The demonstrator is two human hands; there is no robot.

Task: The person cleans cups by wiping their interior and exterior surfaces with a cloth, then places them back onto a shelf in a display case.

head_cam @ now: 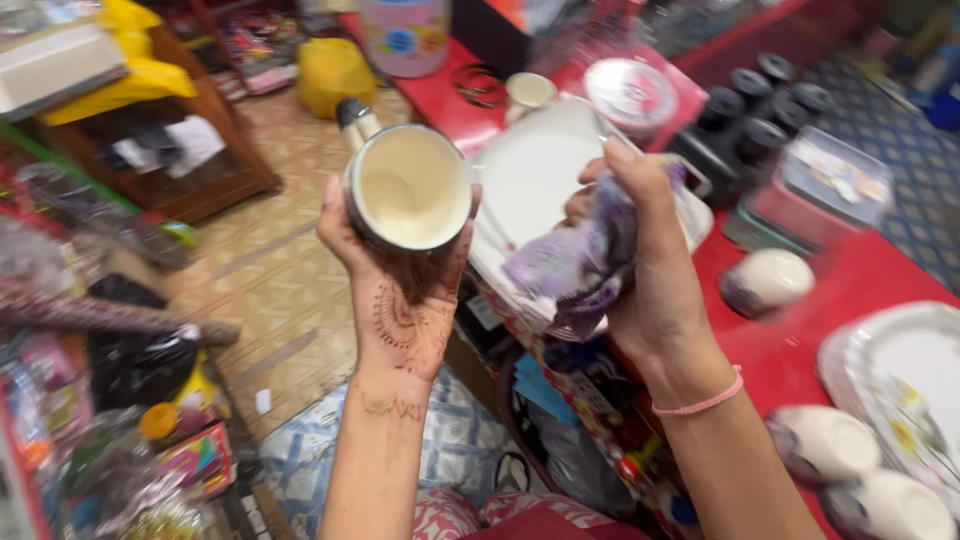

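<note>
Holding a cream-lined enamel mug (408, 190) aloft, the left hand (400, 290) wraps its grip around the mug's dark outer wall, fingers pinching it from below. The mug's open mouth faces up toward the camera, its long axis tipped slightly away, above the floor beside the red counter (790, 345). The right hand (640, 270) is pressed together around one crumpled purple cloth (575, 265), just beside the mug. Three white bowls (768, 280) lie upturned on the counter, near one stack of plates (900, 370).
</note>
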